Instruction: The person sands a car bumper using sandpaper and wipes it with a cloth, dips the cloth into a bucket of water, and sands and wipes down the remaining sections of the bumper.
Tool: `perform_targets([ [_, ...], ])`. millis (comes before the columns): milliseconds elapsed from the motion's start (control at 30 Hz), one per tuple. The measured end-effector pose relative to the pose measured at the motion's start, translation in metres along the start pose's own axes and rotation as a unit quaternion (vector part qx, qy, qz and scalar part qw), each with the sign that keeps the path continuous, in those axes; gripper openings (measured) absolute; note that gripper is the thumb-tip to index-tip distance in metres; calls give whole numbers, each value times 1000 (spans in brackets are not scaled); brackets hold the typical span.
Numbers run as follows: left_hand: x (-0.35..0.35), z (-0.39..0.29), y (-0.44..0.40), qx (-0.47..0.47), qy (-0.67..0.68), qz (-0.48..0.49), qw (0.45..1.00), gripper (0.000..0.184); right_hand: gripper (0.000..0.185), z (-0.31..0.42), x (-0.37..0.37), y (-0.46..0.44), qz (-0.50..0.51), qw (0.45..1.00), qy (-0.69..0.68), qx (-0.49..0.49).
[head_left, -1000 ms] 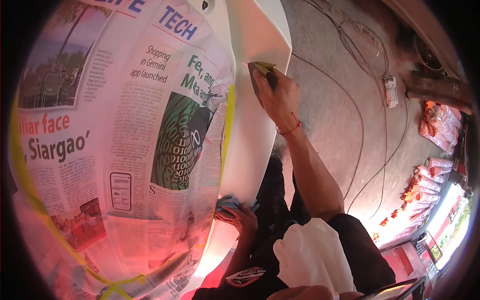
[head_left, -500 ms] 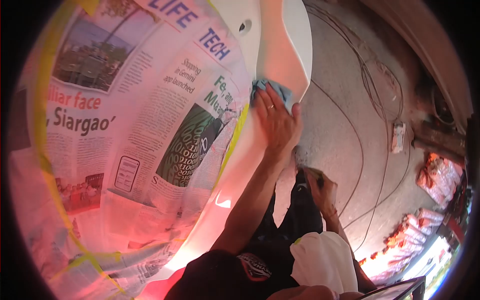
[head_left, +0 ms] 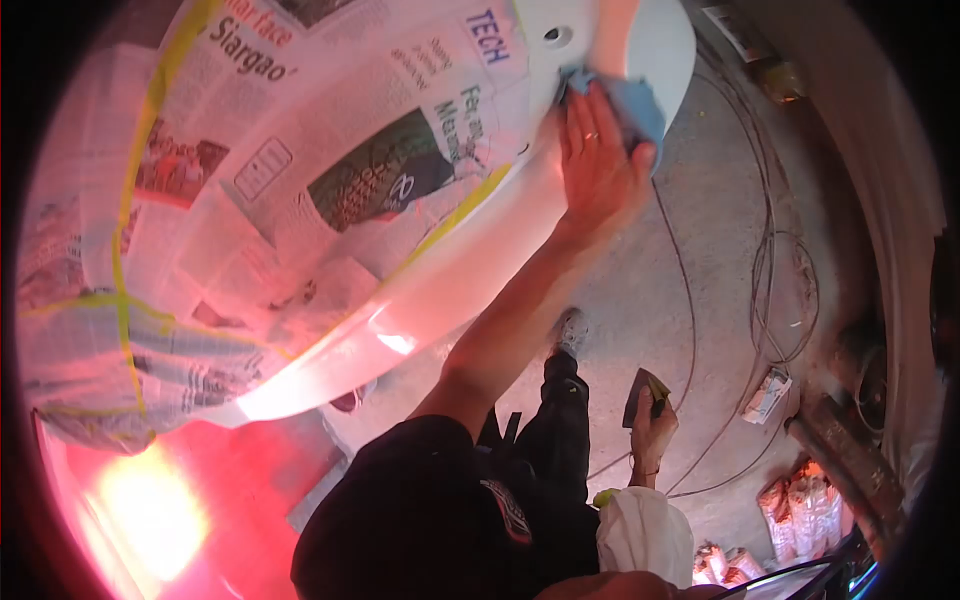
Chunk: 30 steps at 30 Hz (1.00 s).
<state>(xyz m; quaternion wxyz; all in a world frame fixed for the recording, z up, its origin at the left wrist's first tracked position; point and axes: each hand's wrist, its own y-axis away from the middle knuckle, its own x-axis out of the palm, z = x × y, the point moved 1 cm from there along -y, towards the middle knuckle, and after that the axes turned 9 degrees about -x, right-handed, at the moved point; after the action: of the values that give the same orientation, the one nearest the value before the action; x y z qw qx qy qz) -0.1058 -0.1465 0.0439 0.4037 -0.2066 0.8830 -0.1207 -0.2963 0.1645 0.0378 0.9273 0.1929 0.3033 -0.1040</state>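
Blue cloth [head_left: 640, 105], seemingly soft and light, best held mid-fold, lies under our flattened left hand [head_left: 602, 165]. Our right hand [head_left: 654, 436] grips apparent sandpaper [head_left: 634, 398].

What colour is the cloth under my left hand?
The cloth is greyish blue, showing best in the head view, beside the fingers of the left hand.

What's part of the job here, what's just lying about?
Seemingly part of the job:
blue cloth, under the left hand on the white panel
dark sheet, in the right hand
newspaper and yellow tape, masking beside the panel

Apparently just lying about:
cables on the floor
small white box near them
wrapped bundles, lower right
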Motion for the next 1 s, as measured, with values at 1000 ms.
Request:
perform_targets([
  [1000,-332,285,256,-463,-454,0,762,75,30,-135,58,6,324,935,131,-63],
])
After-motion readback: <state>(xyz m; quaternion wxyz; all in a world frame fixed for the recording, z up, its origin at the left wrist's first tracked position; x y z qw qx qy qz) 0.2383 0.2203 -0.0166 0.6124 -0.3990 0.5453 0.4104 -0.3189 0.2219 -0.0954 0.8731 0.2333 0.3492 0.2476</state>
